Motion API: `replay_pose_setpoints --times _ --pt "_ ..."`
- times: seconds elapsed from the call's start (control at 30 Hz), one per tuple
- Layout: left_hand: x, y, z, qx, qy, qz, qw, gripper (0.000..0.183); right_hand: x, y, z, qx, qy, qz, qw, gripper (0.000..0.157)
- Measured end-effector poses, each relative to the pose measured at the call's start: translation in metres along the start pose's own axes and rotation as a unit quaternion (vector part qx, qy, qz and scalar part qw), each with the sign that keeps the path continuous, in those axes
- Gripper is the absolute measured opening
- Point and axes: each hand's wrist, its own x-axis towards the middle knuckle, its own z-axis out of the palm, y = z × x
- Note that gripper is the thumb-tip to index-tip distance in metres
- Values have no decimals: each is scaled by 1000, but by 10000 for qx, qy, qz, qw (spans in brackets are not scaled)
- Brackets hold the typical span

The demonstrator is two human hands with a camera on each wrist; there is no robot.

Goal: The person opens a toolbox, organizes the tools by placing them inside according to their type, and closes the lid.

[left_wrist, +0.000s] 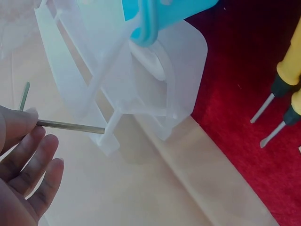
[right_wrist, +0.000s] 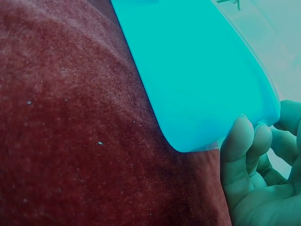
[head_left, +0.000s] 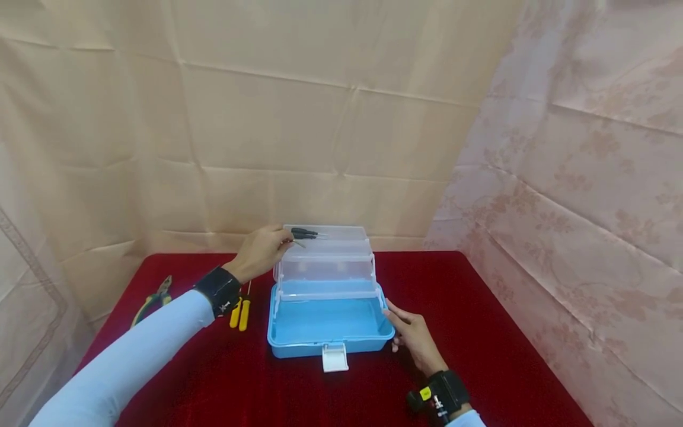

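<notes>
My left hand [head_left: 261, 252] pinches a metal hex key [left_wrist: 70, 126] between thumb and fingers, its other fingers loosely bent. It is at the left end of the raised clear trays [head_left: 326, 252] of a blue toolbox [head_left: 296, 351]. Two dark-handled screwdrivers [head_left: 303, 234] lie in the top tray, beside the hex key. My right hand [head_left: 418, 341] grips the right side wall of the toolbox near its front corner. In the right wrist view its fingertips [right_wrist: 239, 134] press the blue outer wall. The toolbox stands open, with its white latch [head_left: 335, 359] hanging at the front.
Two yellow-handled screwdrivers [head_left: 243, 314] lie on the red cloth left of the toolbox, below my left wrist. Farther left are pliers [head_left: 160, 293], partly hidden by my sleeve. Beige cloth [head_left: 320, 130] hangs behind the table, patterned cloth [head_left: 576, 178] at the right.
</notes>
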Motion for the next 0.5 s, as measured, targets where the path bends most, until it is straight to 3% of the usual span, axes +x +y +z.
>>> replay_pose_setpoints --times 0.5 --pt "13 6 9 -164 -164 -164 9996 20 0 2 0 -26 -9 -64 10000 59"
